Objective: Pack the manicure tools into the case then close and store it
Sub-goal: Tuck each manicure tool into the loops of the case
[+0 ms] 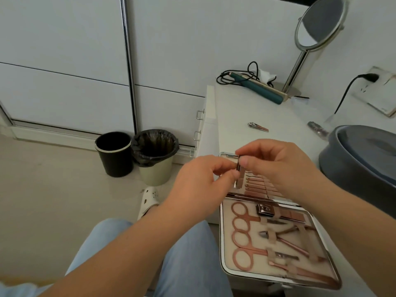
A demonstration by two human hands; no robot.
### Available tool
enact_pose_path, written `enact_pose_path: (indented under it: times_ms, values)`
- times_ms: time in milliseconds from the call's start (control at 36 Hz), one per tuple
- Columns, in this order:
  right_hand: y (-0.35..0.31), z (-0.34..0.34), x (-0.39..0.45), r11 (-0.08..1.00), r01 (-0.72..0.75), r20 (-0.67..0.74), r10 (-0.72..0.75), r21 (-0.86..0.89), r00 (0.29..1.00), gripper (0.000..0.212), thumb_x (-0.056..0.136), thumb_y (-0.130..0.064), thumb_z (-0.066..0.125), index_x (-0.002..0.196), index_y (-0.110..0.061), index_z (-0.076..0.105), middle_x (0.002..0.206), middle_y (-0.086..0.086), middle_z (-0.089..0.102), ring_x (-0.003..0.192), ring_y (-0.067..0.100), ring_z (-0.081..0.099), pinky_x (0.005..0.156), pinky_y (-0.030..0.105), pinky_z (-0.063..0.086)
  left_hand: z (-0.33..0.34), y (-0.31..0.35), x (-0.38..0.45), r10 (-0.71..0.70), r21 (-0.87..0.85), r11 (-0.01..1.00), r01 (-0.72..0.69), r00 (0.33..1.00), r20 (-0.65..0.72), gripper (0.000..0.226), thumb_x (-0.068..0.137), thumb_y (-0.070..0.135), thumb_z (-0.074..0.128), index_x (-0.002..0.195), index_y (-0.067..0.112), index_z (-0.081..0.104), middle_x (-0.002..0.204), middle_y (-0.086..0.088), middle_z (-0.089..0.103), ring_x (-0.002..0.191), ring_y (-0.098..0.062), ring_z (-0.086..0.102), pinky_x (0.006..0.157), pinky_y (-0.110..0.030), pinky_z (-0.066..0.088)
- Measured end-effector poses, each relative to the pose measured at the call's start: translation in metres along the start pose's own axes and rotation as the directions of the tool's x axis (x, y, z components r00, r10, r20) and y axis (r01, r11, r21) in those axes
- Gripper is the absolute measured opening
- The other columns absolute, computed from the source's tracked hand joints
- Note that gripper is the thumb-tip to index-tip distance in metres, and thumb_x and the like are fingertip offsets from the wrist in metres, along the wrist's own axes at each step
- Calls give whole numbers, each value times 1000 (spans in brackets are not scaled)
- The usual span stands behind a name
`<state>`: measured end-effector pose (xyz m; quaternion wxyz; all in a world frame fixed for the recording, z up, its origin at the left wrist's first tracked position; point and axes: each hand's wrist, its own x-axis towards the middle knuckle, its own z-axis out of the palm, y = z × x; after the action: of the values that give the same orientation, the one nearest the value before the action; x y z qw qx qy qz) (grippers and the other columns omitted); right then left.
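An open manicure case lies at the white table's near left corner, with rose-gold scissors, nippers and other tools strapped inside. Above its far half, both hands hold a nail clipper upright. My left hand pinches its lower part, and my right hand pinches its top between thumb and forefinger. My hands hide much of the case's far half. A second nail clipper lies loose on the table beyond the case.
A grey round container stands right of the case. At the table's back are a green hair straightener with its cable, a standing mirror and a wall plug. Two bins stand on the floor to the left.
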<state>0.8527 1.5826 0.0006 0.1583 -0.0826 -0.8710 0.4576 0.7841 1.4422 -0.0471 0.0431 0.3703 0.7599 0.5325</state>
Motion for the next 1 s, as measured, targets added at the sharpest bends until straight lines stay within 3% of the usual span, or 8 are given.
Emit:
enact_pose_path:
  times_ms: [83,194,361,583,750,861,917,1000]
  values:
    - [7,-3,11,998,-53,-93,54,18,994,11,79,-20,67,78,-30,69,63,-12,68,56,-6,59,54,5,45,0,-10,0,-49,28,998,50,997,-54,19,79,39,61,96,35,66,76,27,58,85,10,50,65,-7,37]
    - [17,-4,28,989,-133,-148,140,57,979,9,83,-22,64,80,-29,68,61,-13,67,52,-6,58,49,6,44,1,-19,-2,-107,17,994,108,994,-35,17,76,37,63,82,49,54,79,20,58,81,6,49,63,-11,37]
    - [28,1,46,970,-235,-85,240,64,967,8,85,-24,63,81,-29,68,74,-6,69,67,9,62,61,16,51,4,-25,-2,-152,-36,988,152,988,3,15,75,35,63,78,48,56,79,17,62,77,5,52,65,-13,40]
    - [28,5,54,975,-222,-10,222,-28,975,11,85,-30,61,78,-29,69,71,-6,72,68,13,67,73,27,54,6,-31,-2,-172,-81,982,172,985,13,13,75,37,62,83,46,60,79,19,62,76,5,53,66,-17,41]
    - [25,12,57,972,-191,20,196,-139,980,12,86,-35,58,81,-30,67,69,-7,68,53,2,58,63,21,47,6,-34,-2,-163,-74,984,165,986,30,14,72,44,59,86,47,59,80,20,62,79,4,54,67,-18,42]
    - [22,14,57,966,-162,38,173,-200,984,11,87,-36,56,84,-31,67,69,-9,67,53,2,56,61,18,45,5,-34,-1,-154,-43,987,155,988,24,16,73,44,58,87,50,58,83,20,60,82,5,52,68,-17,41]
    - [21,14,56,968,-155,44,167,-197,985,11,87,-35,56,85,-31,67,68,-10,66,53,1,55,61,18,44,6,-33,2,-137,20,990,136,990,31,25,74,44,57,99,46,58,85,21,57,85,6,48,68,-16,39]
    - [19,14,55,974,-133,27,140,-184,990,10,88,-33,56,83,-32,65,69,-11,65,58,0,57,61,16,43,4,-27,11,-129,101,987,126,991,23,29,76,47,55,103,41,61,82,17,55,79,-1,51,69,-24,44]
